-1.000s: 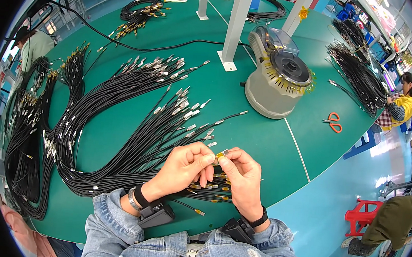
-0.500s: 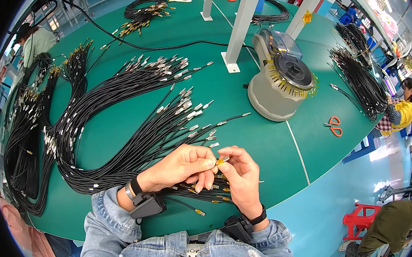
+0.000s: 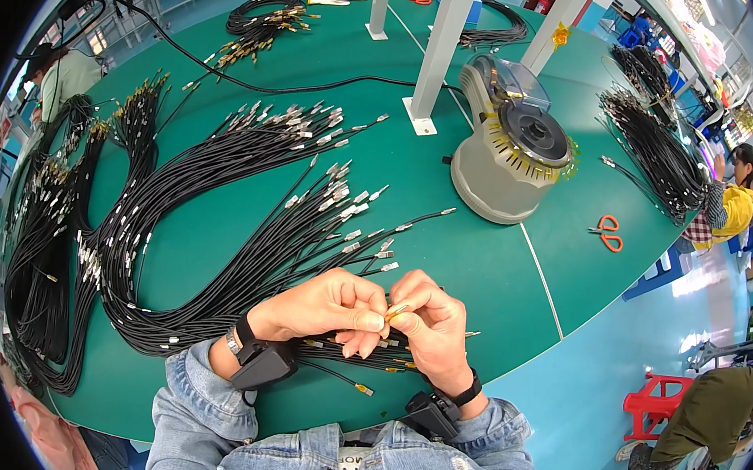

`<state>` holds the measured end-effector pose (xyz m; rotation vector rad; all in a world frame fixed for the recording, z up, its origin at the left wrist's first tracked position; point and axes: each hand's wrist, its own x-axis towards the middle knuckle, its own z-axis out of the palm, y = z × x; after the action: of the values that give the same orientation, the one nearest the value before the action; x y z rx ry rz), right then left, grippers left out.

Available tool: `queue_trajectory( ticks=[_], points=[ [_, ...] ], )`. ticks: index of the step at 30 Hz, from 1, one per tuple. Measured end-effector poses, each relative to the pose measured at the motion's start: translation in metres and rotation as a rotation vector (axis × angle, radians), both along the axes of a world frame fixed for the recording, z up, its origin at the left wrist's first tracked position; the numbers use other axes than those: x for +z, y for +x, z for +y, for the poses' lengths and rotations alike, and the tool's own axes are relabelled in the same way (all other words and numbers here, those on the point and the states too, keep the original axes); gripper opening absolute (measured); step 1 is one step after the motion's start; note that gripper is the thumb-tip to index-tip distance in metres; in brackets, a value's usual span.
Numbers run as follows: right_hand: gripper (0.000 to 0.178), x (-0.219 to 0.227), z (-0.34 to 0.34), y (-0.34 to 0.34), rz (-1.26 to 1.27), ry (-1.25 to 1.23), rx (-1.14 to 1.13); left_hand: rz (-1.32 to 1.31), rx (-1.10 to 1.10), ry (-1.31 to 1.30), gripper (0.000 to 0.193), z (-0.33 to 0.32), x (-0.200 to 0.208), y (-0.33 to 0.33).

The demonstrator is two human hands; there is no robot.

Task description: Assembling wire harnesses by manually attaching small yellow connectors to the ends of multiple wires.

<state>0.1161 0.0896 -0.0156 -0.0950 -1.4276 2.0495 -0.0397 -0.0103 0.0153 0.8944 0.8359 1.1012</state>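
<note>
A small metal cable connector (image 3: 398, 309) with yellow tape on it is pinched between my two hands over the near part of the table. My left hand (image 3: 325, 309) grips it from the left between thumb and forefinger, its other fingers curled loosely. My right hand (image 3: 436, 332) closes thumb and forefinger on its right side; the fingertips cover most of it. Under my hands lie black cables, one with a yellow-taped end (image 3: 365, 389). A large bundle of black cables (image 3: 213, 162) with silver connector ends spreads to the left.
A grey round tape dispenser (image 3: 509, 148) with yellow strips round its disc stands beyond my right hand. Orange-handled scissors (image 3: 608, 234) lie right of it. Grey posts (image 3: 436, 61) rise from the green table (image 3: 473, 261). More cable coils (image 3: 656, 157) lie at right; co-workers sit around.
My right hand has shifted slightly left and down, closer to my left. The connector has turned and shows less between the fingertips.
</note>
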Motion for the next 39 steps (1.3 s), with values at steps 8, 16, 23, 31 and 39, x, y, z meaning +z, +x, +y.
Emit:
queue_trajectory(
  ticks=[8,16,23,31,39],
  points=[
    [0.011,0.030,0.044,0.023,-0.233,0.232,-0.248,0.157,0.193,0.051,0.017,0.006,-0.012,0.018],
    [0.020,0.088,0.191,0.038,-0.570,0.765,-0.634,1.192,0.300,0.409,0.010,0.007,-0.036,0.044],
    [0.029,0.096,0.299,0.019,-0.963,0.564,-0.494,1.160,0.113,0.450,0.013,0.003,-0.033,0.041],
    [0.021,0.099,0.318,0.009,-0.975,0.471,-0.336,1.265,0.469,0.467,0.019,0.006,-0.017,0.021],
    [0.013,0.124,0.274,0.003,-0.652,0.391,-0.462,1.598,0.640,0.312,0.019,0.004,-0.028,-0.008]
  ],
)
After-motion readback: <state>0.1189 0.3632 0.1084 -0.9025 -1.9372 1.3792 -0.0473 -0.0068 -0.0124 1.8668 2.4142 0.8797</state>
